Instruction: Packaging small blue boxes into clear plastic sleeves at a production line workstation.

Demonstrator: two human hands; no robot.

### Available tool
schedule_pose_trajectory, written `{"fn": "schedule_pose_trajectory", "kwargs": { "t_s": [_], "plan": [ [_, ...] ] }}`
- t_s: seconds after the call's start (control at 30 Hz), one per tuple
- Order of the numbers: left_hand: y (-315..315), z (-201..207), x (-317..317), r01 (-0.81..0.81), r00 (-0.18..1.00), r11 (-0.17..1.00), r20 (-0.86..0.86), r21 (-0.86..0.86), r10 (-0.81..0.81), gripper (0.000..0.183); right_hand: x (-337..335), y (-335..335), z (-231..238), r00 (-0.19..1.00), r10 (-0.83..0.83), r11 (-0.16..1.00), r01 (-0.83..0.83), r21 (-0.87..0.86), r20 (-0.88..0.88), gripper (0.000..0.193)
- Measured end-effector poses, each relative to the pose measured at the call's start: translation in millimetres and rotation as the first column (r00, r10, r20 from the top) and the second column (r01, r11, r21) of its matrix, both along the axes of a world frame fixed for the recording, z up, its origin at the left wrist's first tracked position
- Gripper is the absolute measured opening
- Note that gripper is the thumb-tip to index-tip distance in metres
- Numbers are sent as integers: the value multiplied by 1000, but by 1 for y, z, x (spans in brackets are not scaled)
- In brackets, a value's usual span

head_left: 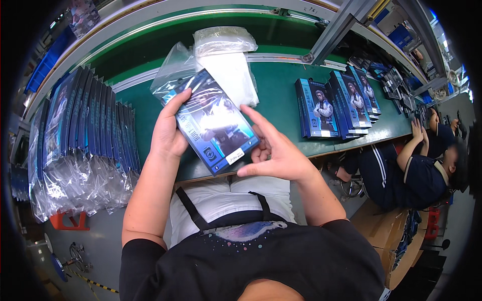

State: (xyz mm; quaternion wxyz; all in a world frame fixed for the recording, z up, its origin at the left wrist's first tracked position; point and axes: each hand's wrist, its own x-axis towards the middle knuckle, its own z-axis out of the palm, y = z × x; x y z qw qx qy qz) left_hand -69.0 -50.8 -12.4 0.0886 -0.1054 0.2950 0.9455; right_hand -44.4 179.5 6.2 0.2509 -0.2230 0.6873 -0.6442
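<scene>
My left hand (169, 131) grips a flat dark blue box (217, 118) by its left edge, thumb on the printed front. The box lies tilted above the near edge of the green table. Loose film of a clear plastic bag (175, 65) sticks out past its far end, and glare covers part of the front; how far the bag wraps the box I cannot tell. On the other side, my right hand (281, 156) is open beside the lower right edge, thumb and forefinger apart. Its curled fingers are partly hidden, so contact with the box is unclear.
Behind the box lies a pile of clear bags (225, 42). Bagged boxes (80, 115) stand in a row at the left. Similar boxes (321, 108) are stacked on the right of the table (273, 83). A co-worker (427, 170) sits farther right, near an open carton (384, 233).
</scene>
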Motion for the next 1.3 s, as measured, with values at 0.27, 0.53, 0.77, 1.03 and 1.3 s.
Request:
{"fn": "schedule_pose_trajectory", "kwargs": {
  "t_s": [0.27, 0.53, 0.77, 1.03, 1.3],
  "plan": [
    [57, 31, 61, 363, 849, 870, -266, -335, -456, 48, -14, -3, 14, 589, -510, 856, 279, -435, -627, 34],
    [19, 26, 41, 574, 785, 817, -253, -42, -565, 64, 5, -16, 47, 748, -287, 949, 135, -286, -599, 21],
    [11, -3, 34, 301, 945, 931, -193, 207, -262, 29, 15, -39, 44, 861, -164, 868, -106, -484, -481, 30],
    [-15, 6, 17, 258, 958, 808, -249, 530, -142, 33, 25, -37, 7, 921, -389, 890, 383, -247, 24, 26],
    [-22, -4, 12, 342, 933, 761, -297, 551, -204, 35, 35, -51, -5, 982, -10, 983, 45, -179, 189, 12]
  ]
}}
